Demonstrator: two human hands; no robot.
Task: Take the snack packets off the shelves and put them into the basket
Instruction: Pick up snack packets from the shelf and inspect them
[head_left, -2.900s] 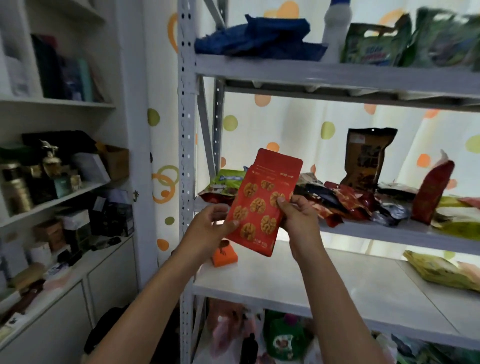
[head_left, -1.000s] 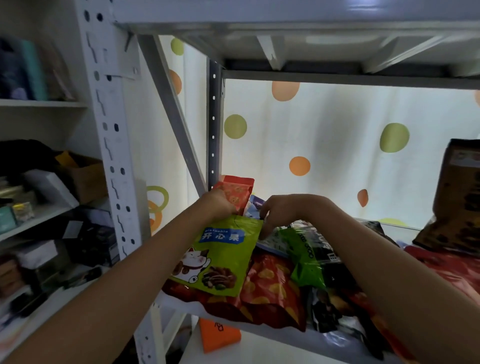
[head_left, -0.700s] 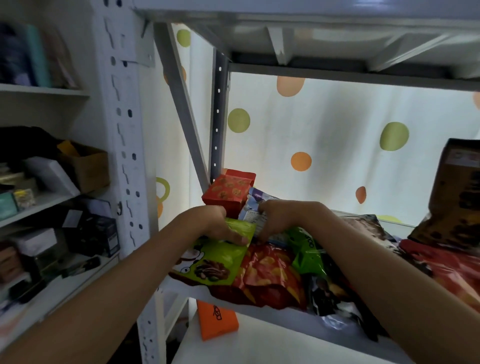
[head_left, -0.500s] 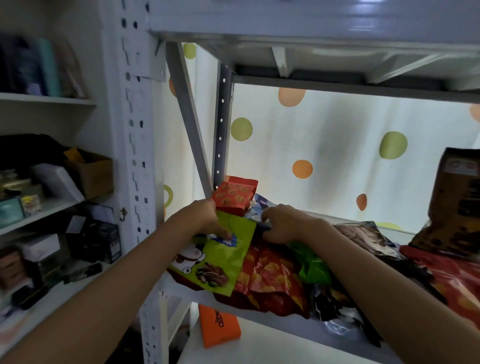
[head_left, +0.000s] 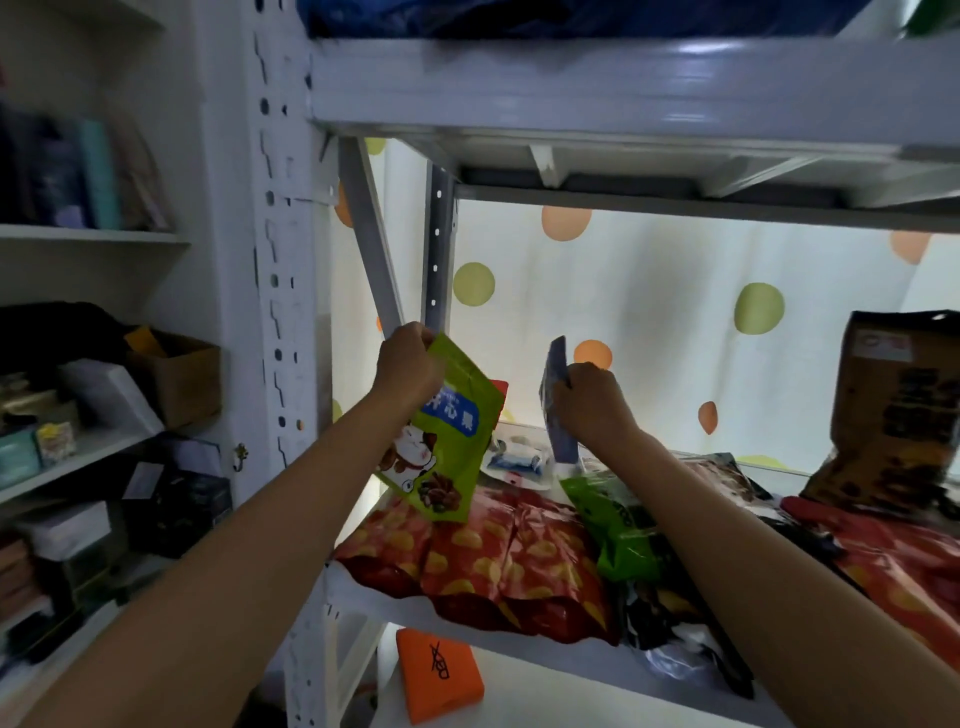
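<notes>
Already the left hand (head_left: 408, 364) pinches the green packet (head_left: 447, 447) by its top edge, above the red packets (head_left: 493, 566); the right hand (head_left: 589, 402) grips a dark packet (head_left: 558, 410) behind them. Both look light, crinkly and slippery, so edges suit best. No basket shows.

Open air above the packets up to the upper shelf (head_left: 623, 88); my arms pass under it. Left is closed off by the perforated upright (head_left: 280, 312) and the diagonal brace (head_left: 371, 244). Back is blocked by the dotted curtain (head_left: 649, 322). Red packets (head_left: 498, 566) cover the shelf floor. A tall brown bag (head_left: 904, 410) stands at right.
</notes>
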